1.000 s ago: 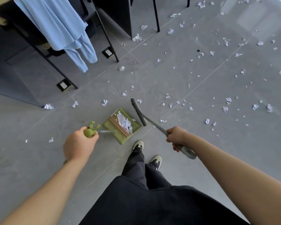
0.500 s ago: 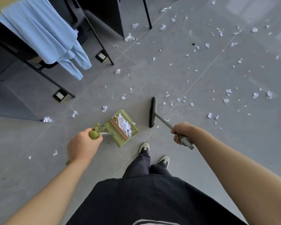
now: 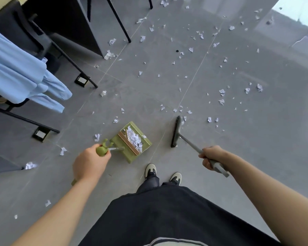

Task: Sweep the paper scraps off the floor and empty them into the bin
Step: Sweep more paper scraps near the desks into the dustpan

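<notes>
A green dustpan (image 3: 128,153) stands on the grey floor in front of my feet, with a heap of white paper scraps (image 3: 134,137) inside. My left hand (image 3: 89,164) grips the green top of its upright handle. My right hand (image 3: 211,157) grips the grey broom handle. The dark broom head (image 3: 176,131) rests on the floor to the right of the dustpan, apart from it. Several loose paper scraps (image 3: 221,91) lie scattered over the floor beyond the broom. No bin is in view.
A dark chair with a light blue garment (image 3: 21,77) hanging on it stands at the left. Black furniture legs (image 3: 117,20) and a dark cabinet (image 3: 64,20) are at the back left. My shoes (image 3: 150,170) stand just behind the dustpan. A bright glass panel (image 3: 299,13) is at the far right.
The broom head has swung away from the dustpan's mouth to the right and now lies farther from it. My left hand and the dustpan have stayed nearly where they were.
</notes>
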Tool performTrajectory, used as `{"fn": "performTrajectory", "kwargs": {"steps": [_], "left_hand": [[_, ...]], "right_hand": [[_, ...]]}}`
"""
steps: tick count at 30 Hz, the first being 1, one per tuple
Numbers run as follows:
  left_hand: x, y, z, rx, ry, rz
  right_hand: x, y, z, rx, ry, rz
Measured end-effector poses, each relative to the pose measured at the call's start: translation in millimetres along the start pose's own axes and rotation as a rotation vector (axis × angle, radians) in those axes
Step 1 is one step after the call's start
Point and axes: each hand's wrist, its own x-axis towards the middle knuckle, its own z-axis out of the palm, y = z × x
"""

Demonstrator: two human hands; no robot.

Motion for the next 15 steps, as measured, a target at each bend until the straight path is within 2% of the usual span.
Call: {"fn": "performTrajectory", "kwargs": {"steps": [10,15], "left_hand": [[10.0,53.3,17.8,0.050,-0.033,0.152],[3.8,84.1,30.4,0.065,-0.019,0.158]], "right_hand": [[3.5,44.5,-46.0,-0.347,-0.076,-0.051],[23.4,46.9,-85.6,-0.407,-0.020,-0.066]]}}
